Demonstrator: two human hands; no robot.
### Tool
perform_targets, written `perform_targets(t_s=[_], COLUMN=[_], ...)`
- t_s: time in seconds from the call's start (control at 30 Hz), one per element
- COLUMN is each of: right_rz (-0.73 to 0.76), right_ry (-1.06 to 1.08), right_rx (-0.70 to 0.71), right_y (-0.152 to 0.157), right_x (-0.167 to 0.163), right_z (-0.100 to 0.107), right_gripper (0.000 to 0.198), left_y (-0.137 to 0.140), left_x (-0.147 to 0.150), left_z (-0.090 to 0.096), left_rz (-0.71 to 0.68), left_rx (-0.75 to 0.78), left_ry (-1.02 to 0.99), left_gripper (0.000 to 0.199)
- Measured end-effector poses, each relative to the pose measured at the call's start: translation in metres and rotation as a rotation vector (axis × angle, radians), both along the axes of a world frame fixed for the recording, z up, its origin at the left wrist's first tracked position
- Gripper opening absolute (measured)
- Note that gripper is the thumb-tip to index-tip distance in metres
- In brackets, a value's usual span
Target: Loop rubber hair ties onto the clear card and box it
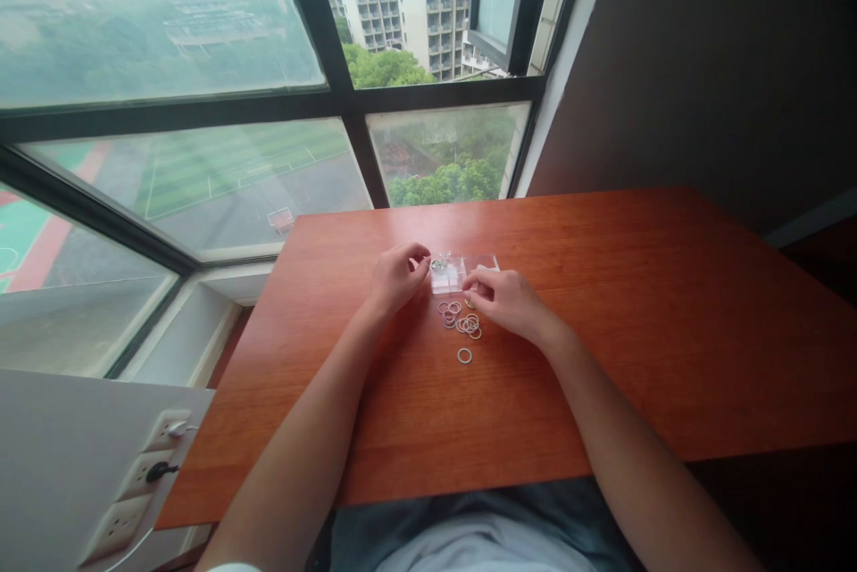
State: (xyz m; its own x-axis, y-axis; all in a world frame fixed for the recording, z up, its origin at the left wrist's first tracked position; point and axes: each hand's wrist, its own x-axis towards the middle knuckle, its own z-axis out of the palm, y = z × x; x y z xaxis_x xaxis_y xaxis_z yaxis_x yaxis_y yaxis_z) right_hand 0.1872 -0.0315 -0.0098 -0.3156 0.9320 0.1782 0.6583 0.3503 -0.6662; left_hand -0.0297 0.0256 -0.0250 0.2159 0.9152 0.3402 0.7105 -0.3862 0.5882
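Left hand [402, 276]: fingers curled at left edge of clear rectangular plastic box [445, 283]; cannot tell whether gripping. Box lies on reddish-brown wooden table [301, 286], small pieces in its far left part. Thin pale round rings [469, 327] overlap on near side; one lies apart, nearest the body. Right hand [505, 297]: thumb and fingertips drawn together beside box; cannot tell whether holding anything

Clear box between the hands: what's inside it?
Some small rings show in the far left part of the clear box. The right hand covers part of its right side; contents there cannot be seen.
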Motion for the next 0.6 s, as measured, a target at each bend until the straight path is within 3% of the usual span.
perform_targets(t_s=[0.23, 0.6], right_rz=[0.275, 0.244], right_ry=[-0.075, -0.449], right_rx=[-0.055, 0.1], right_y=[-0.008, -0.015], right_x=[-0.007, -0.022], right_z=[-0.002, -0.001], right_gripper=[0.016, 0.02], left_y=[0.0, -0.002], left_x=[0.0, 0.004], left_z=[0.002, 0.005], left_rz=[-0.003, -0.045], left_rx=[0.012, -0.012], left_ry=[0.0, -0.01], left_gripper=[0.014, 0.014])
